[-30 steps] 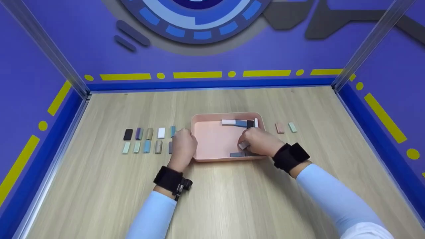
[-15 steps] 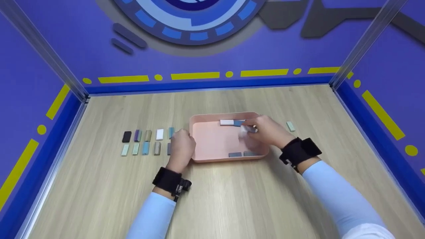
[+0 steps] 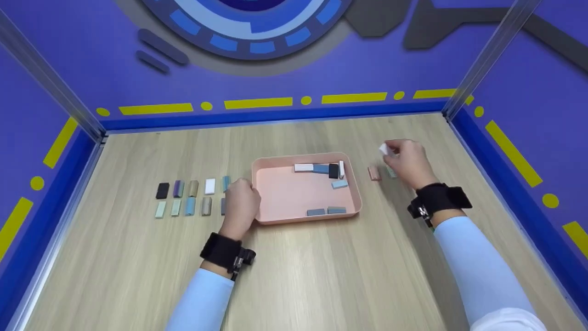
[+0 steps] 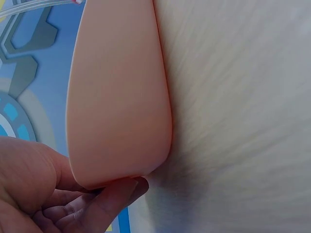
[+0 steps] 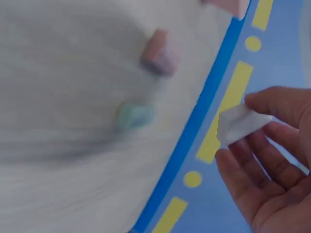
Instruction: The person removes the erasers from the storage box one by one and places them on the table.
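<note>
We're pinching a white block (image 3: 383, 148) in our right hand (image 3: 408, 162) above the surface, left hand (image 3: 240, 205) gripping the pink tray (image 3: 303, 219); that loose fingertip pinch is risking a drop onto the pink block (image 3: 374, 173).

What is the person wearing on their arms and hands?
Both arms are in long, light blue sleeves, the left sleeve and the right sleeve. Each wrist has a wide black band: the left band carries a small black device on its side, and so does the right band. The hands are bare, with no gloves.
</note>
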Available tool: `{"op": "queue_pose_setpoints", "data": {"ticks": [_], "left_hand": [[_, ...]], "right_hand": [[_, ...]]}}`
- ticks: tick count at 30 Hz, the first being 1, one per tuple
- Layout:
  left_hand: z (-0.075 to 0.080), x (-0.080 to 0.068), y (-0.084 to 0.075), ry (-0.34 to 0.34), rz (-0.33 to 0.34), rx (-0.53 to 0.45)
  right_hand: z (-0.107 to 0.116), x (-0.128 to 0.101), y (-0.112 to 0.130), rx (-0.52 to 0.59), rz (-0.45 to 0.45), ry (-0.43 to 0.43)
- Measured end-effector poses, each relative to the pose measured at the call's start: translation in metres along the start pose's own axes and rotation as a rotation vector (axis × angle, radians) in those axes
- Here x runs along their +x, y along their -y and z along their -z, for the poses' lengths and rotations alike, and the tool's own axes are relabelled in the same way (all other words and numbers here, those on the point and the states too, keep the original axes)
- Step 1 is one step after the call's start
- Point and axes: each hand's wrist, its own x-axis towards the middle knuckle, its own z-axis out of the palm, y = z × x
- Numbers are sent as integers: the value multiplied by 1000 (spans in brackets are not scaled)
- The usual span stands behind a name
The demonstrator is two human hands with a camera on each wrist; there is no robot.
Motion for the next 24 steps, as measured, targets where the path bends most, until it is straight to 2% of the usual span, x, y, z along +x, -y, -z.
{"op": "queue_pose_setpoints", "data": {"ticks": [5,10,24], "left_hand": [[2,1,0,6,-9,3],[1,2,0,-17,-17,31],[-1,1,1,-31,-22,30]], "right_hand": [[0,-5,-32,-41,-111,-43],[-2,-11,-48,-101,-180,-37],[-9,-12,-57,-162,-212,-23]]}}
